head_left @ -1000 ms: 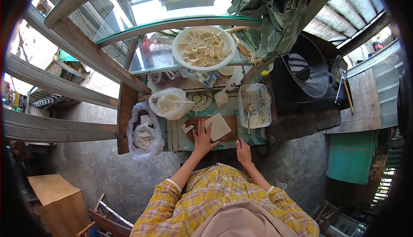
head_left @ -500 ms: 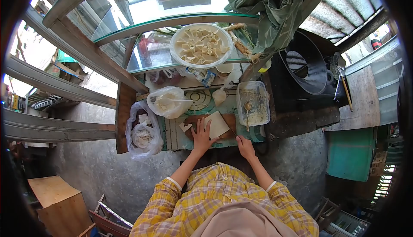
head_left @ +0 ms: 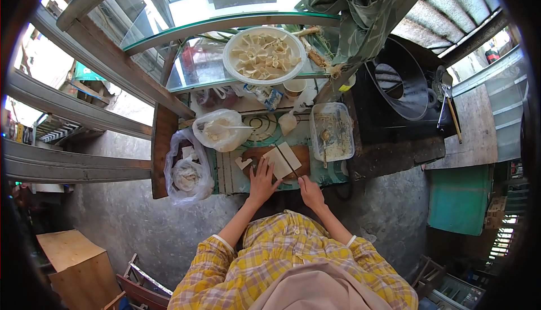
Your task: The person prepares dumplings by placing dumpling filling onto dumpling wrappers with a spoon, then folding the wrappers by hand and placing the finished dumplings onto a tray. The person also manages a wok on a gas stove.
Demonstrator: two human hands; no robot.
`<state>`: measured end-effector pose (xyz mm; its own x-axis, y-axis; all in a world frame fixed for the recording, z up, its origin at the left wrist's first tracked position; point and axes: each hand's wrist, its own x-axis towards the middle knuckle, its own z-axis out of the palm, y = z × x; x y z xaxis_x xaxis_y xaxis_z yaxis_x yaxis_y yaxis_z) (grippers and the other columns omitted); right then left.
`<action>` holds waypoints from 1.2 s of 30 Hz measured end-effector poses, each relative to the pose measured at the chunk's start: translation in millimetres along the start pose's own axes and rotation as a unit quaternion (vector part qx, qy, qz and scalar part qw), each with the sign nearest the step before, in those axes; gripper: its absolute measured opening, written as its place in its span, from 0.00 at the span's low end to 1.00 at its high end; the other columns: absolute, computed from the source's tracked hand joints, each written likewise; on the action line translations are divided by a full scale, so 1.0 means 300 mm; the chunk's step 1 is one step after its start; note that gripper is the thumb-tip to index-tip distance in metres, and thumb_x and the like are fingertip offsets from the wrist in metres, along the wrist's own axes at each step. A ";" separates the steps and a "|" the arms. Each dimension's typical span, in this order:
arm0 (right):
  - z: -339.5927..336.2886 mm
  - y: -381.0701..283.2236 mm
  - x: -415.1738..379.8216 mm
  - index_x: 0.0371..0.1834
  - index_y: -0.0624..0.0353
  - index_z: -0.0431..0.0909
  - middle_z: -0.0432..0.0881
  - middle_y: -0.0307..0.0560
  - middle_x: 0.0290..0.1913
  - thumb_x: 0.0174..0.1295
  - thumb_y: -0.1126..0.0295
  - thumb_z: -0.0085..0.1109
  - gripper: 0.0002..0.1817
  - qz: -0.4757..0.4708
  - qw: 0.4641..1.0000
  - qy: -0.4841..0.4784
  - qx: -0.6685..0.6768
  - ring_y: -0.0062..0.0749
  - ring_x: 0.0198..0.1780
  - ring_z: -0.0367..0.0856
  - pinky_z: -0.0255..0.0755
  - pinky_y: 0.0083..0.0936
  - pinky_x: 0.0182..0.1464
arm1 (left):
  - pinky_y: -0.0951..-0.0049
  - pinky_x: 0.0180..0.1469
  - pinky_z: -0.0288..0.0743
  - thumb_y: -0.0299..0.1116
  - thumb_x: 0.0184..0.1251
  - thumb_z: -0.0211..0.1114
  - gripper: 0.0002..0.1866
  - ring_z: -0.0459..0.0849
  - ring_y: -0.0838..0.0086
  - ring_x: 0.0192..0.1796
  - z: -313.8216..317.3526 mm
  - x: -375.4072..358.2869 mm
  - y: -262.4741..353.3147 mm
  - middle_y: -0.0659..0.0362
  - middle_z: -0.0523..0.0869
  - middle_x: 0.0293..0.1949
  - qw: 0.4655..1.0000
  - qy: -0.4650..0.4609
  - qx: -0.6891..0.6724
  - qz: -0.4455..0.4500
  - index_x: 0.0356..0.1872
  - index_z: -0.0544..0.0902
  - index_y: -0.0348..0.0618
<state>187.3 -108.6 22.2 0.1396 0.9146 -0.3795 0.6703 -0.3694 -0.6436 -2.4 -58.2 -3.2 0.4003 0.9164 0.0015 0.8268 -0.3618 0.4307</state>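
Observation:
On a brown wooden cutting board (head_left: 304, 155) lies a pale square dough sheet (head_left: 277, 165). My left hand (head_left: 262, 183) rests with fingers spread over the sheet's left part and the board. My right hand (head_left: 311, 192) is closed round the handle of a knife (head_left: 288, 161), whose dark, thin blade runs diagonally across the right part of the sheet. Left of my fingertips, a small dough scrap (head_left: 243, 163) sits on the board's edge. To the right stands a clear plastic tub (head_left: 350, 136) with a spoon (head_left: 325, 141) and some pale filling in it.
A white bowl (head_left: 227, 65) of folded dough pieces sits on the glass shelf. Plastic bags (head_left: 224, 134) (head_left: 186, 183) stand at the left, a small tied bag (head_left: 288, 123) behind the board. A big dark pot (head_left: 414, 104) is on the right.
My right hand has moved left and slightly forward with the knife, bringing the blade from the sheet's right side onto the sheet. My left hand has shifted slightly left.

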 end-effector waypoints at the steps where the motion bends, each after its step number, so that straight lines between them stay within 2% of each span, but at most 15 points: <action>1: 0.006 0.004 0.003 0.40 0.61 0.71 0.78 0.66 0.32 0.70 0.57 0.38 0.18 -0.002 1.000 0.000 0.002 0.65 0.39 0.75 0.67 0.51 0.38 | 0.38 0.62 0.54 0.47 0.56 0.65 0.36 0.52 0.60 0.73 -0.008 -0.010 0.000 0.52 0.58 0.69 1.000 -0.006 -0.007 0.007 0.64 0.64 0.42; 7: 0.013 -0.002 -0.004 0.40 0.61 0.71 0.78 0.67 0.31 0.70 0.56 0.38 0.18 -0.010 1.000 0.008 0.000 0.65 0.38 0.75 0.66 0.52 0.38 | 0.38 0.63 0.52 0.45 0.58 0.64 0.34 0.52 0.62 0.73 -0.016 -0.052 -0.002 0.54 0.57 0.69 0.999 -0.021 -0.008 0.037 0.64 0.64 0.42; 23: 0.031 0.011 -0.012 0.41 0.60 0.71 0.79 0.66 0.32 0.70 0.55 0.38 0.19 -0.013 1.000 0.011 -0.020 0.64 0.38 0.76 0.68 0.52 0.39 | 0.38 0.64 0.50 0.44 0.58 0.63 0.34 0.52 0.61 0.73 0.001 -0.058 -0.014 0.54 0.58 0.69 0.999 -0.029 0.001 0.039 0.64 0.64 0.44; 28: 0.021 -0.007 -0.011 0.41 0.60 0.70 0.79 0.67 0.31 0.70 0.54 0.36 0.19 0.001 0.999 -0.007 -0.046 0.65 0.37 0.76 0.68 0.54 0.38 | 0.38 0.65 0.49 0.43 0.57 0.64 0.35 0.52 0.61 0.73 0.005 -0.059 -0.016 0.54 0.57 0.69 0.999 -0.033 -0.005 0.034 0.65 0.63 0.45; 36: 0.019 -0.016 -0.006 0.39 0.59 0.67 0.78 0.67 0.29 0.71 0.53 0.32 0.20 0.005 0.997 -0.020 -0.077 0.66 0.35 0.76 0.67 0.56 0.37 | 0.40 0.64 0.51 0.43 0.59 0.62 0.31 0.55 0.63 0.72 -0.001 -0.028 0.008 0.54 0.60 0.68 1.000 -0.002 -0.005 0.030 0.62 0.66 0.42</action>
<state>179.7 -109.4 22.1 0.1201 0.9021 -0.4144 0.7732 -0.3468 -0.5310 -3.8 -66.6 -1.9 0.4507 0.8924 0.0237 0.7970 -0.4141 0.4396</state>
